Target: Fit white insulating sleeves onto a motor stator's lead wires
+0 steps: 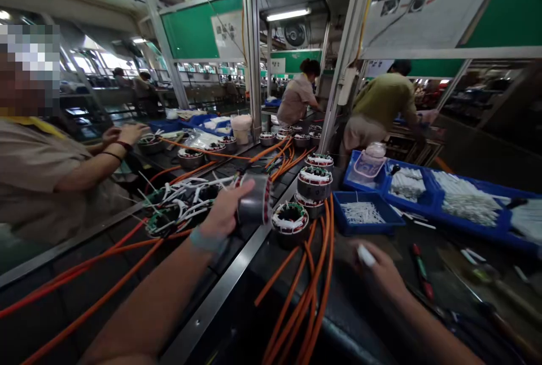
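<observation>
My left hand (226, 209) is wrapped round a motor stator (254, 200), a dark metal ring tipped on its side with red windings along its right edge. It is lifted over the conveyor's metal rail. Beside it lie more stators with white sleeved leads (163, 221), and at right a stack of stators (314, 183) with one stator (290, 219) in front. Orange cables (311, 291) run down from these. Over the dark bench at right, my right hand (381, 272) is curled and blurred. A small white piece (365, 255) shows at its thumb; whether gripped or worn is unclear.
Blue bins (368, 228) with white sleeves line the bench's right, a clear plastic jar (375, 153) behind. A red-green screwdriver (422, 272) lies nearer. A co-worker (63, 167) stands across the conveyor (127, 297) at left. Metal posts (250, 48) rise ahead; two people work beyond.
</observation>
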